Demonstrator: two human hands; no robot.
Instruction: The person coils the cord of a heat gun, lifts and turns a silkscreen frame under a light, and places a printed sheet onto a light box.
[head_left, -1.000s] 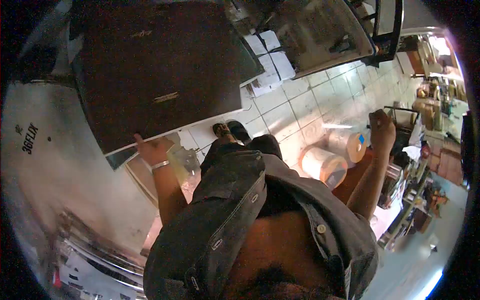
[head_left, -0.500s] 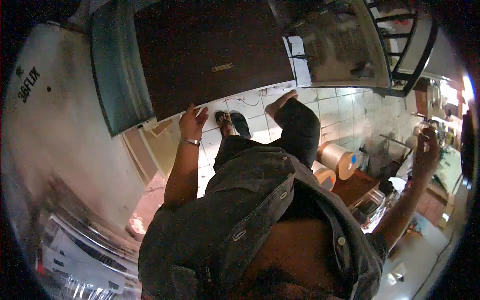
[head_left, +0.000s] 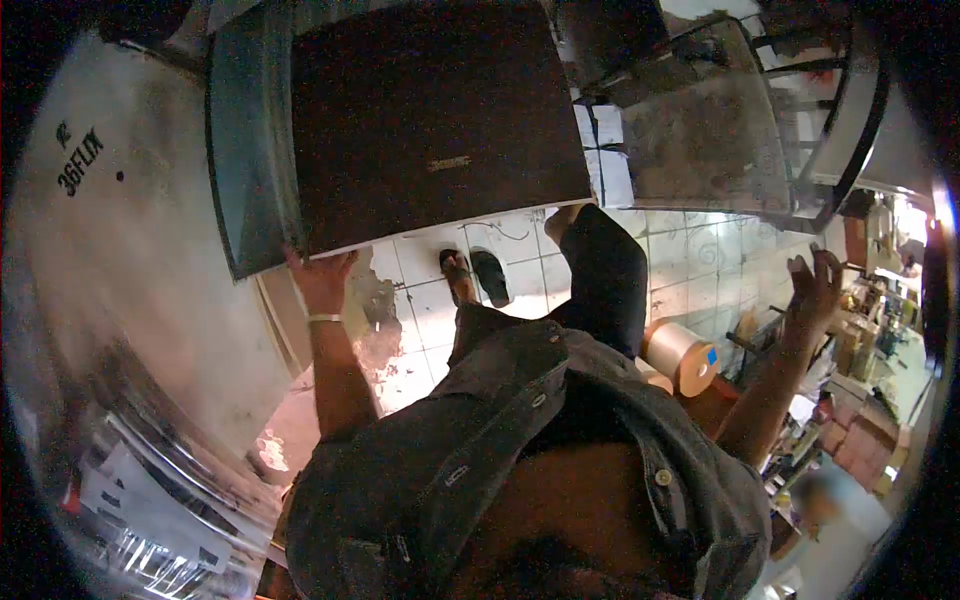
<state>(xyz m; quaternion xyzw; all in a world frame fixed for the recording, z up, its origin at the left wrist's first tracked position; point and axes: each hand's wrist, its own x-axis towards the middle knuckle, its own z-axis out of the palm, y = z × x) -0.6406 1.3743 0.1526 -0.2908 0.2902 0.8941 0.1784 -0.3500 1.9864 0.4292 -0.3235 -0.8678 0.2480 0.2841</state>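
My left hand (head_left: 322,282) is at the front left corner of a large dark brown panel (head_left: 420,110), its fingers apart against the pale front edge. A strip of greyish-blue panel (head_left: 240,150) lies just left of that corner. Out to the right, my right hand (head_left: 818,285) is raised with bent, separated fingers and nothing visible in it. It is nearest the right end of a glossy, see-through-looking sheet (head_left: 700,130). White papers (head_left: 605,150) with dark bands sit between the brown panel and this sheet.
Spools (head_left: 682,355) of pale material stand on the tiled floor (head_left: 540,280) at my right. A black sandal (head_left: 490,278) lies by my foot. A white printed wall or board (head_left: 110,230) rises at left. Cluttered shelves and another person (head_left: 815,500) are at far right.
My left hand has moved left along the panel's edge to its corner. My right hand has shifted slightly left. The view has shifted, and another person has come into view at right.
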